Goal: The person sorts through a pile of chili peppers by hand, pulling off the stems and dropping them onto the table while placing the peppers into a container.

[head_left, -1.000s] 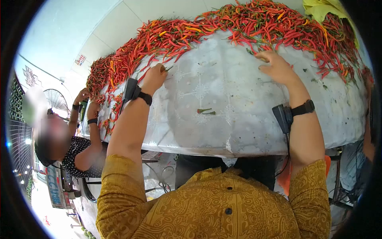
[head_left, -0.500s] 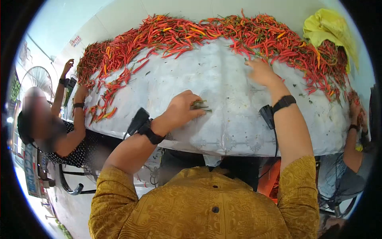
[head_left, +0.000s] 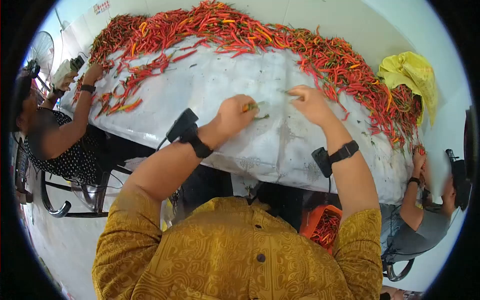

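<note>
My left hand (head_left: 235,116) is closed around a few chili peppers (head_left: 248,107), their green stems sticking out to the right past my fingers. To its right, my right hand (head_left: 311,105) hovers above the table with thumb and fingertips pinched together. A thin, blurred greenish sliver shows by those fingertips; whether they grip it I cannot make out. Both hands are apart, over the white plastic-covered table (head_left: 210,90). Beyond them lies a long heap of red chili peppers (head_left: 245,30), with some orange and green among them.
An orange basket (head_left: 309,220) containing red chilies stands below the table edge, by my right arm. A yellow sack (head_left: 410,72) lies at the heap's right end. One person (head_left: 65,140) works at the left; another person (head_left: 425,220) handles chilies at the right. Stem bits dot the cover.
My right hand has drawn back from the heap toward my left hand, its fingers now pinched. My left hand still holds chilies. The view has shifted, showing more of the orange basket.
</note>
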Demonstrator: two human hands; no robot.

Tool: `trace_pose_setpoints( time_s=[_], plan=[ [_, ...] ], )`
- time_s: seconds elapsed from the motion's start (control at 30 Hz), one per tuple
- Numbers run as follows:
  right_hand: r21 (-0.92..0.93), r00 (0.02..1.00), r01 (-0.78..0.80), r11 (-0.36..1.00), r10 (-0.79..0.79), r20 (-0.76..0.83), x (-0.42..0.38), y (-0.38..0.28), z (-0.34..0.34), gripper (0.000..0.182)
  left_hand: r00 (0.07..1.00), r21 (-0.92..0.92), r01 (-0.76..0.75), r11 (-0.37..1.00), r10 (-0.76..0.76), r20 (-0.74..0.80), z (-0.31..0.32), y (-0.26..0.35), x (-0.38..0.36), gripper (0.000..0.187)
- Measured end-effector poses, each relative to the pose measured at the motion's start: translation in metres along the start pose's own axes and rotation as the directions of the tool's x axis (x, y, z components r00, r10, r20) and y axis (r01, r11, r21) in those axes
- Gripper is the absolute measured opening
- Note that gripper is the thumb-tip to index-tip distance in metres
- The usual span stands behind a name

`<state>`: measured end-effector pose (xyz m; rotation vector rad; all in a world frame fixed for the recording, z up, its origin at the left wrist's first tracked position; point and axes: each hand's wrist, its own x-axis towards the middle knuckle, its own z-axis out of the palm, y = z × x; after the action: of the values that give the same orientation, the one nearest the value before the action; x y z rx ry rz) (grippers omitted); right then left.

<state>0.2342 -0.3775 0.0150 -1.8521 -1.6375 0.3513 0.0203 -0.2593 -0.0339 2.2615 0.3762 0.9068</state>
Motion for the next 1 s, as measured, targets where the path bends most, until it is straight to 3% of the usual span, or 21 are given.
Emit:
trace_pose_setpoints(
  time_s=[0.03, 0.1, 0.17, 0.27, 0.4, 0.47, 0.67, 0.77, 0.83, 1.0],
  plan=[
    [-0.033, 0.997, 0.044, 0.998, -0.042, 0.063, -0.004, -0.017, 0.011, 0.027, 1.000, -0.011, 0.009, 1.000, -0.009, 0.001, -0.001, 0.000, 0.000, 0.016],
    [-0.067, 0.989, 0.089, 0.994, -0.080, 0.126, -0.010, -0.039, 0.035, 0.024, 0.957, -0.187, 0.287, 0.939, -0.287, 0.029, -0.006, 0.002, 0.003, 0.018],
    [-0.299, 0.962, 0.267, 0.916, -0.232, 0.145, -0.015, -0.051, 0.054, 0.016, 0.967, -0.240, 0.241, 0.940, -0.255, -0.027, -0.005, 0.000, 0.004, 0.019],
    [-0.396, 0.986, 0.152, 0.906, -0.109, 0.129, -0.011, -0.063, 0.065, 0.012, 0.965, -0.205, 0.258, 0.944, -0.263, 0.006, -0.008, 0.001, 0.006, 0.021],
    [-0.407, 0.977, 0.186, 0.894, -0.124, 0.174, 0.005, -0.062, 0.067, 0.014, 0.957, -0.210, 0.283, 0.936, -0.288, 0.003, -0.009, 0.000, 0.005, 0.024],
    [-0.428, 0.965, 0.159, 0.890, -0.047, 0.259, 0.008, -0.068, 0.067, 0.016, 0.959, -0.225, 0.277, 0.934, -0.285, -0.001, -0.007, -0.002, 0.006, 0.024],
    [-0.455, 0.955, 0.106, 0.884, 0.037, 0.295, -0.002, -0.076, 0.061, 0.019, 0.952, -0.279, 0.292, 0.915, -0.306, -0.008, -0.008, -0.003, 0.003, 0.021],
    [-0.422, 0.908, 0.094, 0.902, 0.096, 0.407, -0.029, -0.072, 0.048, 0.017, 0.959, -0.319, 0.262, 0.911, -0.283, -0.020, -0.005, -0.009, 0.003, 0.021],
    [-0.380, 0.918, 0.103, 0.919, 0.060, 0.393, -0.060, -0.064, 0.038, 0.016, 0.956, -0.295, 0.271, 0.916, -0.291, -0.025, -0.008, -0.003, 0.002, 0.021],
    [-0.192, 0.880, -0.108, 0.975, 0.184, 0.438, -0.142, -0.082, 0.020, 0.015, 0.964, -0.263, 0.256, 0.930, -0.265, 0.001, -0.004, -0.012, 0.006, 0.024]
  ],
)
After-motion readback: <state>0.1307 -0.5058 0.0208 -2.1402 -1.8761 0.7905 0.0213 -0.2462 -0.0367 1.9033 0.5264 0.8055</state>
